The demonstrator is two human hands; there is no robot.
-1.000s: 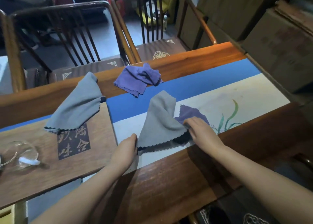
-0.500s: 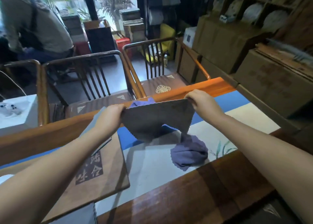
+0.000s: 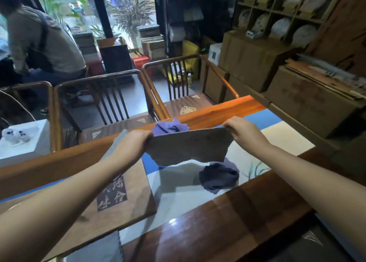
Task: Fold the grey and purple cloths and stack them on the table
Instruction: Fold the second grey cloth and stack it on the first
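Note:
A grey cloth hangs stretched in the air above the table. My left hand pinches its upper left corner and my right hand pinches its upper right corner. Below it, a crumpled purple cloth lies on the pale table runner. A second purple cloth lies bunched on the far wooden edge, partly hidden by the held cloth. Another grey cloth peeks out behind my left wrist, mostly hidden.
A wooden board with Chinese characters lies on the table at the left. Two wooden chairs stand beyond the far edge. A person sits at the back left. Cardboard boxes line the right side.
Both hands lifted the grey cloth off the table and spread it taut in the air. The purple cloth beneath it stayed crumpled on the runner. The view tilted up.

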